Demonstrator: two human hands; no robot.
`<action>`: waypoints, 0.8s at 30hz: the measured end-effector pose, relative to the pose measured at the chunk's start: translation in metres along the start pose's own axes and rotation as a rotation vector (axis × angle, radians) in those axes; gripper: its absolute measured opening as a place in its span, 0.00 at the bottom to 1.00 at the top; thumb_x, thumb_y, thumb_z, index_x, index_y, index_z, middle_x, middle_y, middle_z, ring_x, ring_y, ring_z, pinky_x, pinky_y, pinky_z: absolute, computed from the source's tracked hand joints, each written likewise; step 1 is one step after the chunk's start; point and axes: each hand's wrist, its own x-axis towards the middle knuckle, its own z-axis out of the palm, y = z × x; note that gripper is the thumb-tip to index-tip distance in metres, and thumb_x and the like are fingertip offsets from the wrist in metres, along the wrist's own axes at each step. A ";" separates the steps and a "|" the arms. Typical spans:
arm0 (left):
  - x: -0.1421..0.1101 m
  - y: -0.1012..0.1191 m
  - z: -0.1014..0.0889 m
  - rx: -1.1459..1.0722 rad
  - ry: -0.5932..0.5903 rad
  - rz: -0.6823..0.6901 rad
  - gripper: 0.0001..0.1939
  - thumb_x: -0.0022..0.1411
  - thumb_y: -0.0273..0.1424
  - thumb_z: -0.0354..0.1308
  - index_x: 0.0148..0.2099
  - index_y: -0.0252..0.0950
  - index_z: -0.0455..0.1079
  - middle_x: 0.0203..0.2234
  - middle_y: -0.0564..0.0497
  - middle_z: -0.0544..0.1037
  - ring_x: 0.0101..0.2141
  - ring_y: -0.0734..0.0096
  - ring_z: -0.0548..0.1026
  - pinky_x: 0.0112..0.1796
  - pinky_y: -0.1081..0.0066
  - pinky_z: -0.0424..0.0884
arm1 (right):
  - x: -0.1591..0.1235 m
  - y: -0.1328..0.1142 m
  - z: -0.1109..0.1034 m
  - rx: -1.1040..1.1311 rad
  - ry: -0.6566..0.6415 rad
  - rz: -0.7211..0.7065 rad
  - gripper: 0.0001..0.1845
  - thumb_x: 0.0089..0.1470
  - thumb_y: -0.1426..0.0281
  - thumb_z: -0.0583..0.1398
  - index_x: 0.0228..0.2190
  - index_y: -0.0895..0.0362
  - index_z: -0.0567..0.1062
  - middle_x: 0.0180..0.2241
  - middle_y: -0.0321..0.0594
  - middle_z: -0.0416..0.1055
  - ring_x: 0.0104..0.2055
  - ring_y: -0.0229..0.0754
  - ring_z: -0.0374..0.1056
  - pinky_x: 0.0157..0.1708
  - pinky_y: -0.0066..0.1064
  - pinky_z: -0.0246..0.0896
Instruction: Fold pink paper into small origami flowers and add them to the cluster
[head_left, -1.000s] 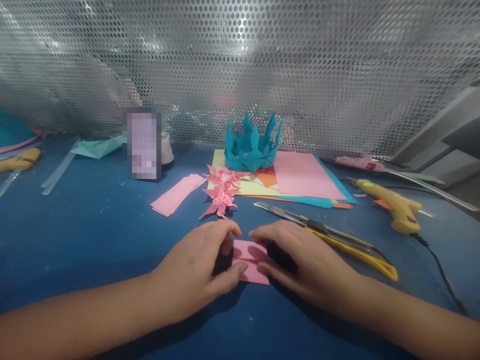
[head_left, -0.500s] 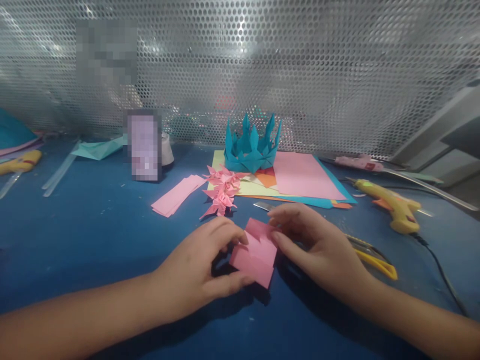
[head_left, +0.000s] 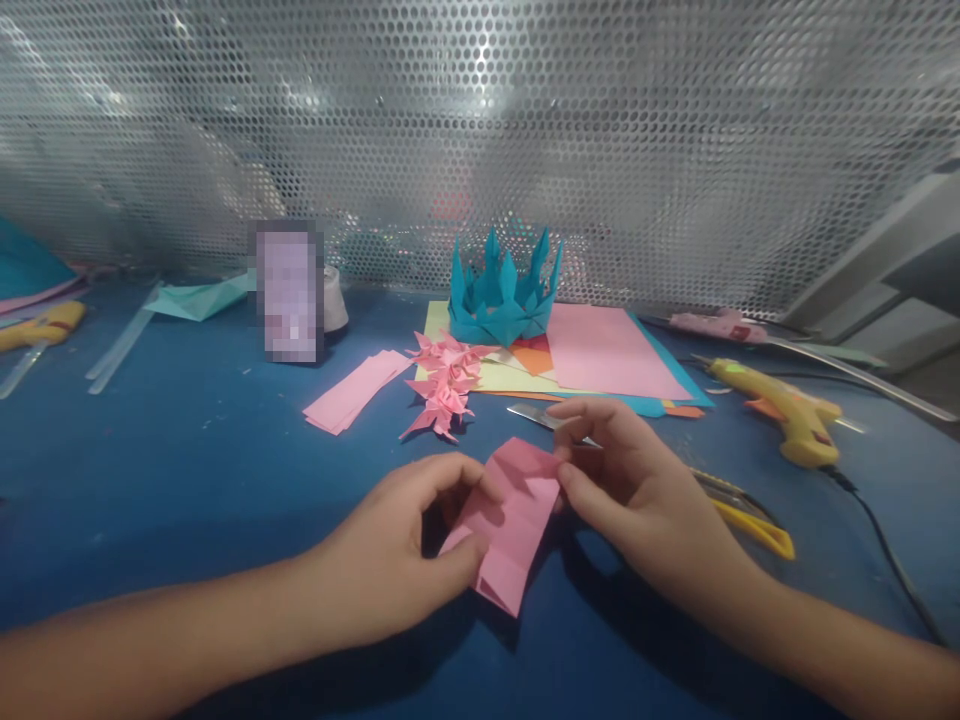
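A creased pink paper piece (head_left: 517, 510) is held between my two hands, just over the blue table. My left hand (head_left: 420, 540) grips its left side, thumb and fingers on the upper face. The right edge is pinched by the thumb and fingers of my right hand (head_left: 622, 480). Beyond the paper lies a cluster of folded pink paper shapes (head_left: 446, 385). Left of that cluster is a small stack of pink paper strips (head_left: 356, 390). A yellow utility knife (head_left: 757, 528) lies partly hidden behind my right hand, its blade showing past my fingers.
A blue folded-paper crown (head_left: 502, 305) stands on coloured paper sheets (head_left: 622, 350). To the right lies a yellow glue gun (head_left: 787, 410) with a cable. A phone with a blurred screen (head_left: 289, 295) leans upright by a white spool (head_left: 335, 300). Perforated metal (head_left: 420, 120) walls the back.
The pink paper has opened out longer, its near end now closer to me. My left hand has shifted slightly toward me; the right hand has moved slightly right.
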 end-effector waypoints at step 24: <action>0.000 -0.014 0.001 -0.038 0.094 -0.069 0.24 0.54 0.21 0.47 0.53 0.44 0.52 0.45 0.48 0.64 0.39 0.69 0.69 0.33 0.69 0.69 | -0.004 0.000 -0.001 -0.286 -0.223 -0.239 0.21 0.48 0.83 0.52 0.41 0.51 0.68 0.39 0.38 0.72 0.42 0.38 0.69 0.43 0.30 0.66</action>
